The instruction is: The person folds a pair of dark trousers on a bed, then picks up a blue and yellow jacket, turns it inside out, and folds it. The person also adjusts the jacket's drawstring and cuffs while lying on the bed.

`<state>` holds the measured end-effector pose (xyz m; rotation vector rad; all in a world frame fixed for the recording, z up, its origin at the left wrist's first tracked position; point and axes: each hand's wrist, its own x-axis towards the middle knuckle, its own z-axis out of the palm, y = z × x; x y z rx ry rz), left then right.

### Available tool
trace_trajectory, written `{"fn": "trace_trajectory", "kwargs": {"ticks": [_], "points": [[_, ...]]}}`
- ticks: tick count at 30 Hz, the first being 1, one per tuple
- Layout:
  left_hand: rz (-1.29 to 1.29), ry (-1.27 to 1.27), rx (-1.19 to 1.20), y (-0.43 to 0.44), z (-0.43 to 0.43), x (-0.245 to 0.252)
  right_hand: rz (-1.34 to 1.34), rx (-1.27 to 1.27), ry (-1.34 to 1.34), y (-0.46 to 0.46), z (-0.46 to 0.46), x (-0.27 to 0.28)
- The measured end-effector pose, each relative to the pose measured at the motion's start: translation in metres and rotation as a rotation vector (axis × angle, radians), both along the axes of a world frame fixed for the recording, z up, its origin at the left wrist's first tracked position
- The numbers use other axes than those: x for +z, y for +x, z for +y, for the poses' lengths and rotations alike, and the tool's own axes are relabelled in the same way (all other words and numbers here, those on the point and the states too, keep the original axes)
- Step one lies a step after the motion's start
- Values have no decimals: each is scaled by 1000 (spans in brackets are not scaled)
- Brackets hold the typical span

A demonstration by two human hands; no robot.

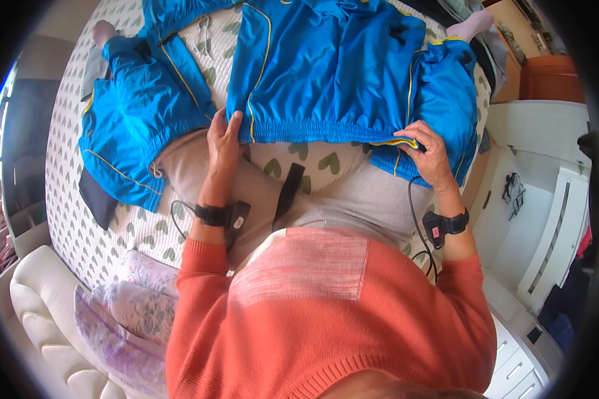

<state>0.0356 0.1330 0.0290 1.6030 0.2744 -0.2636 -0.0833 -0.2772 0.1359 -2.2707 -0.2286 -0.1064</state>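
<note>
A blue garment with yellow piping (319, 75) lies spread on the bed in front of me, its gathered elastic edge towards me. My left hand (223, 134) is at the left end of that edge, thumb on top and the fingers partly hidden. At the right end, my right hand (427, 152) pinches the edge, where yellow lining shows. More blue garments lie on both sides, one over my leg at the left (145, 99) and another at the right (449, 109). Black devices with cables are strapped to both my wrists.
The bed cover (70, 164) is white with green hearts. Floral pillows (140, 304) lie near a padded cream headboard (45, 324). A dark folded cloth (97, 199) is at the left. White furniture (524, 214) with an open compartment stands at the right. A black strap (290, 187) lies by my lap.
</note>
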Motion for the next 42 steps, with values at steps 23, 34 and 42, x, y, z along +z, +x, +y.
{"fn": "trace_trajectory", "kwargs": {"ticks": [23,34,42], "points": [[-621,707,-554,-2,-26,12,79,-148,-177,-4,20,-43],[-682,666,-212,-7,-25,62,-252,-462,-472,11,8,-4],[-676,235,-294,0,-32,109,-75,-480,459,26,17,20]]}}
